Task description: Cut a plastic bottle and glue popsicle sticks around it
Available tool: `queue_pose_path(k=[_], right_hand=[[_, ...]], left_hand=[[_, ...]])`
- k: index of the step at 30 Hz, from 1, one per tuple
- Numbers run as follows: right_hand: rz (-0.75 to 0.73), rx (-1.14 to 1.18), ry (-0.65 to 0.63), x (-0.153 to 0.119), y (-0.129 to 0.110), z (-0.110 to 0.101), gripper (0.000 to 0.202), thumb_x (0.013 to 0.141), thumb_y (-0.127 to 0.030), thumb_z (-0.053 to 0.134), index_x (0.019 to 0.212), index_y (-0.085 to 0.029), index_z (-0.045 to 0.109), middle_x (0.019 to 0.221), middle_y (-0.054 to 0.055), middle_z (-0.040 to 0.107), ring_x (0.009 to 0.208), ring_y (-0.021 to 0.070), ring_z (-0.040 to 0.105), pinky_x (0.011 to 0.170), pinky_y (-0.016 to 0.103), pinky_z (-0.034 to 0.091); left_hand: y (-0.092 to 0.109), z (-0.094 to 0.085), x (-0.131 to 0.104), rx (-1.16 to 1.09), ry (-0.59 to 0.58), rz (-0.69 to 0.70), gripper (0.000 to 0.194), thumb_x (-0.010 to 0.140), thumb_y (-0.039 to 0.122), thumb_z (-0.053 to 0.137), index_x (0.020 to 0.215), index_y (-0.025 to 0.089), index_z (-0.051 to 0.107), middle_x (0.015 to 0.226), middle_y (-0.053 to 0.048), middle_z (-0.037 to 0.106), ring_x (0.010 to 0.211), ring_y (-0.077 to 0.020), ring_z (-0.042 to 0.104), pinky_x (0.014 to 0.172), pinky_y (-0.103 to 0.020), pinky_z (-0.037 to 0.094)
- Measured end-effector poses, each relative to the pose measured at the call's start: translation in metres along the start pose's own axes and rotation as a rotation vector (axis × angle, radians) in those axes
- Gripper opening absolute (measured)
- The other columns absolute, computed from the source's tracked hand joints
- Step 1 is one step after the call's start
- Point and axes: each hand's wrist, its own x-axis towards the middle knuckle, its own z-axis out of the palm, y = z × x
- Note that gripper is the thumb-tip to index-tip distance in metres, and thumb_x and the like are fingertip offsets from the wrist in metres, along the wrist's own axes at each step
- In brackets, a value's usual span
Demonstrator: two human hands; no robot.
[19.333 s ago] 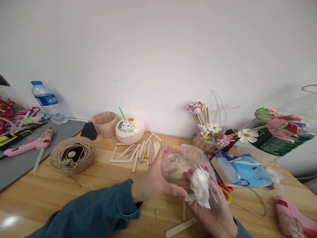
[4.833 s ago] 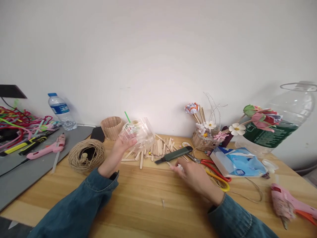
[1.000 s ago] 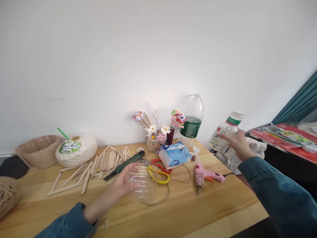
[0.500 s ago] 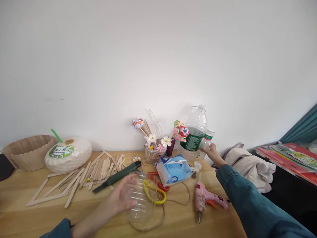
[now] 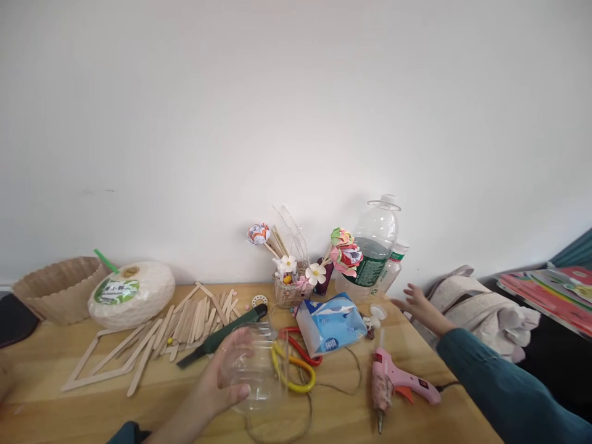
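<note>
My left hand (image 5: 221, 373) is wrapped around a clear, ribbed piece of plastic bottle (image 5: 264, 370), held over the front of the table. Through it and beside it show yellow-handled scissors (image 5: 300, 387) and a loop of twine (image 5: 311, 419). At the table's right edge my right hand (image 5: 420, 307) is in the air with fingers apart, holding nothing. Behind that hand a small clear bottle (image 5: 393, 266) leans beside a large clear bottle (image 5: 374, 262) with a green label. A pink glue gun (image 5: 391, 379) lies in front of my right arm.
Craft sticks (image 5: 189, 324), a green utility knife (image 5: 226, 333) and a wrapped coconut (image 5: 134, 293) lie to the left, near a brown fluted basket (image 5: 60, 290). A flower-filled pot (image 5: 289, 293) and blue tissue pack (image 5: 333, 325) stand mid-table. Cloth (image 5: 485, 311) lies right.
My right hand has let go of the small bottle and drawn back to the right, fingers spread. The bottle now leans behind the large one. My left hand still holds the plastic piece.
</note>
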Motion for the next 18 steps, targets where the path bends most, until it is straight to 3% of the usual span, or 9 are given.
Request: queue_pose_path(k=[3,5,10,12,15,18], right_hand=[[-0.059,-0.15,-0.033,-0.053,-0.002,-0.033,0.035,0.075,-0.021,0.06,0.11,-0.017,0.056,0.113,0.011,0.06,0.106,0.0266,0.055,0.094,0.047,0.041],[-0.115,-0.237,-0.089,-0.094,-0.006,-0.042,0.037,0.066,-0.016,0.058,0.103,-0.02,0.06,0.11,0.01,0.063,0.104,0.0292,0.057,0.094,0.047,0.04],[-0.24,-0.397,-0.179,-0.17,-0.018,-0.014,0.042,0.061,-0.019,0.05,0.101,-0.021,0.06,0.111,0.012,0.065,0.101,0.0309,0.06,0.088,0.047,0.045],[-0.268,-0.425,-0.186,-0.181,-0.021,-0.001,0.043,0.062,-0.021,0.048,0.103,-0.018,0.06,0.112,0.015,0.064,0.102,0.033,0.06,0.089,0.05,0.043],[-0.27,-0.426,-0.183,-0.175,-0.019,0.008,0.046,0.062,-0.023,0.047,0.106,-0.014,0.058,0.114,0.021,0.062,0.101,0.036,0.06,0.088,0.053,0.042],[-0.269,-0.392,-0.206,-0.155,-0.011,0.008,0.046,0.059,-0.023,0.049,0.105,-0.016,0.058,0.11,0.016,0.066,0.101,0.0315,0.061,0.085,0.044,0.048]], left_hand=[[-0.005,-0.001,0.003,-0.034,0.041,0.05,0.084,0.052,0.055,0.076,0.122,0.023,0.043,0.121,-0.014,0.05,0.105,-0.0292,0.052,0.094,-0.042,0.04],[-0.01,0.002,0.004,-0.058,0.044,0.061,0.085,0.05,0.054,0.078,0.122,0.023,0.044,0.116,-0.013,0.052,0.104,-0.0289,0.051,0.094,-0.042,0.04],[0.001,0.016,-0.003,-0.084,0.023,-0.002,0.087,0.045,0.058,0.079,0.118,0.023,0.047,0.114,-0.011,0.053,0.116,-0.0318,0.045,0.097,-0.043,0.039],[0.014,0.018,-0.012,-0.065,-0.004,-0.006,0.081,0.053,0.061,0.073,0.119,0.021,0.047,0.118,-0.012,0.053,0.12,-0.0309,0.043,0.1,-0.043,0.036],[0.029,0.019,-0.025,-0.084,-0.082,0.0,0.069,0.071,0.059,0.061,0.126,0.02,0.043,0.132,-0.012,0.048,0.128,-0.0266,0.038,0.107,-0.039,0.029],[0.034,0.02,-0.028,-0.185,-0.118,-0.05,0.069,0.078,0.057,0.054,0.134,0.022,0.035,0.138,-0.011,0.044,0.131,-0.0255,0.036,0.106,-0.039,0.03]])
